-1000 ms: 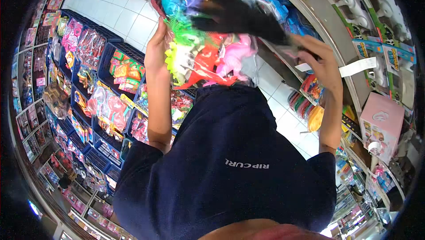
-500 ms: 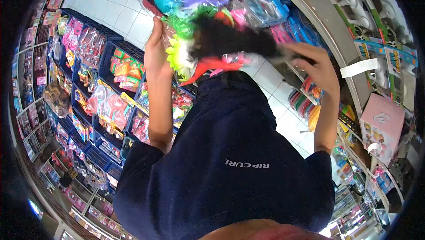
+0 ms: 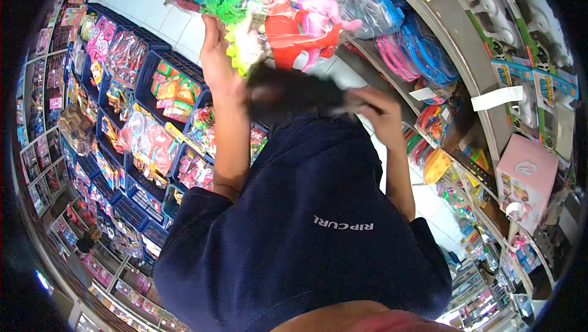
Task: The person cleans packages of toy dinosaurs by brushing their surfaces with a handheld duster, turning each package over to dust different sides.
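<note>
The clear bag of toys (image 3: 275, 16) is at the far side, up past the person's waist, and its far end is cut off from view. Inside I can see a red toy (image 3: 303, 39), a pink toy (image 3: 321, 1) and a green leafy bit (image 3: 229, 1). The left hand (image 3: 222, 62) is at the left near edge of the bag, with the thumb up by the side. It looks like it is holding on there, but the other fingers are hidden. The right hand (image 3: 380, 110) has its fingers curled and pinches the right end of a dark, blurry thing that looks like a black duster (image 3: 294, 94). That duster lies just on the near side of the bag, close to the left wrist; I can't tell if they touch. The bag is probably light. Its skin is thin, shiny and crinkly, so it may be slippery and could rip if pulled hard. The toys inside look like plastic, likely tough, and lumpy enough to slide about and make the bag sag. A good place to hold it is the left edge, with a flat hand under the middle. The duster looks light and soft, and the thin right end is the best spot to grab.
</note>
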Demonstrator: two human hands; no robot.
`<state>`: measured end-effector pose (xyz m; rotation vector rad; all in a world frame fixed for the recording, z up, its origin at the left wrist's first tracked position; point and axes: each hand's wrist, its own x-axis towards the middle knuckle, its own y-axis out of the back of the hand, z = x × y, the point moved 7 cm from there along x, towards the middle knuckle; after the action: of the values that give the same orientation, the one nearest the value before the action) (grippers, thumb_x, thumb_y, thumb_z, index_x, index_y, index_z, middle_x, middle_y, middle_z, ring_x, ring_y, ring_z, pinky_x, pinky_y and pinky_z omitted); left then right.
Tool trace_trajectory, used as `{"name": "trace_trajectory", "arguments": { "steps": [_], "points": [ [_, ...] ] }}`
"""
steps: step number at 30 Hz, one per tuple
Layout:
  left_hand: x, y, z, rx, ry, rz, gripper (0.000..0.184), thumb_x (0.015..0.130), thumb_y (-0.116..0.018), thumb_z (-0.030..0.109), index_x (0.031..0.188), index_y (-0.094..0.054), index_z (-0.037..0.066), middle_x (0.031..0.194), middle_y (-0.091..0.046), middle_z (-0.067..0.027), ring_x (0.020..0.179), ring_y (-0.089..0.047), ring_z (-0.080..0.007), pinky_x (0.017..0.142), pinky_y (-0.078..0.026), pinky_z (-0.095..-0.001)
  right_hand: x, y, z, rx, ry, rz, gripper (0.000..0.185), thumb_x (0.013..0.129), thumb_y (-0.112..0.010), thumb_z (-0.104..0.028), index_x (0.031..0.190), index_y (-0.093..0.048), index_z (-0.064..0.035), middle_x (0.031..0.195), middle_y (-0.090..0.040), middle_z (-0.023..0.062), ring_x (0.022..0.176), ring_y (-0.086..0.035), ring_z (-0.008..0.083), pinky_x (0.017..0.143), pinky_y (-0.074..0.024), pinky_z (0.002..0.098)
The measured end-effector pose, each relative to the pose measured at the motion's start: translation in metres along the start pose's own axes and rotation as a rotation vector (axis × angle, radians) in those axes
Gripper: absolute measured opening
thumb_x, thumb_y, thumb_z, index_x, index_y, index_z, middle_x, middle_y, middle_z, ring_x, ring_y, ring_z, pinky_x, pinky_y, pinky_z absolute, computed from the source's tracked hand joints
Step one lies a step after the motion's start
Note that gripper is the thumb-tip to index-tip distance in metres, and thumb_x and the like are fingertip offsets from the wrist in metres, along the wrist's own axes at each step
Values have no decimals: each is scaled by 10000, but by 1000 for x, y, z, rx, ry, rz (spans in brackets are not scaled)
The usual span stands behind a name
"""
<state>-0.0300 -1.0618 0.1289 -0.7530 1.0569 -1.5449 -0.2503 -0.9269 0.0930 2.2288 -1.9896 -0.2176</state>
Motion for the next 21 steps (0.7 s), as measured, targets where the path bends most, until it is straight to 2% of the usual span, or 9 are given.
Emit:
{"name": "trace_trajectory", "arguments": {
  "steps": [3,7,9,10,14,16,19,20,21],
  "points": [
    [2,10,-5,-62,18,151,341,892,-336,342,1110,-443,102,997,-546,-58,770,-552,-196,617,-480,-305,-3,12,8,152,-244,156,256,720,-568,-31,970,-572,22,771,-576,84,698,-539,147,615,-403,231],
    [0,-4,-11,-26,163,-69,312,894,-343,317,1080,-476,104,1014,-544,-47,777,-559,-185,604,-488,-302,4,5,-19,-26,-11,-23,239,725,-549,11,961,-570,40,826,-580,88,741,-532,134,655,-407,229],
    [1,-2,-10,-104,109,32,313,896,-341,299,1102,-469,101,1050,-534,-51,856,-550,-195,694,-477,-319,0,5,-1,41,-62,27,240,722,-551,11,960,-572,38,830,-580,88,750,-531,136,664,-408,230],
    [-1,13,-10,-116,22,311,315,899,-339,285,1122,-461,98,1078,-525,-53,943,-521,-206,801,-434,-334,-6,9,9,98,-126,84,241,720,-552,12,959,-573,37,834,-580,88,759,-531,138,672,-408,232],
    [-6,12,-6,32,-15,509,318,901,-335,276,1137,-449,96,1093,-519,-53,1003,-490,-213,874,-382,-341,-4,4,14,170,-95,136,203,737,-543,13,936,-575,42,734,-579,62,687,-527,113,638,-407,218],
    [2,22,-9,-94,18,280,321,900,-336,286,1136,-444,97,1082,-523,-53,963,-510,-213,822,-419,-338,-14,9,39,452,-259,250,199,734,-549,18,930,-573,40,703,-572,53,655,-517,96,617,-403,212],
    [1,-6,-13,-137,220,-242,326,899,-333,299,1133,-440,99,1069,-527,-52,924,-525,-211,766,-447,-333,-13,4,39,305,-264,151,254,705,-577,30,958,-563,34,731,-568,50,652,-507,85,601,-399,216],
    [1,25,-11,-91,94,191,323,899,-330,307,1120,-447,102,1056,-532,-51,894,-534,-207,725,-463,-326,-14,1,38,353,-259,174,263,701,-582,31,963,-562,34,742,-568,49,655,-507,86,602,-401,218],
    [2,27,-11,-91,98,189,323,899,-330,307,1120,-447,102,1056,-532,-51,894,-534,-207,725,-463,-326,-16,2,38,395,-256,202,273,697,-586,32,969,-561,34,752,-567,47,658,-508,87,603,-402,220]
  ]
}}
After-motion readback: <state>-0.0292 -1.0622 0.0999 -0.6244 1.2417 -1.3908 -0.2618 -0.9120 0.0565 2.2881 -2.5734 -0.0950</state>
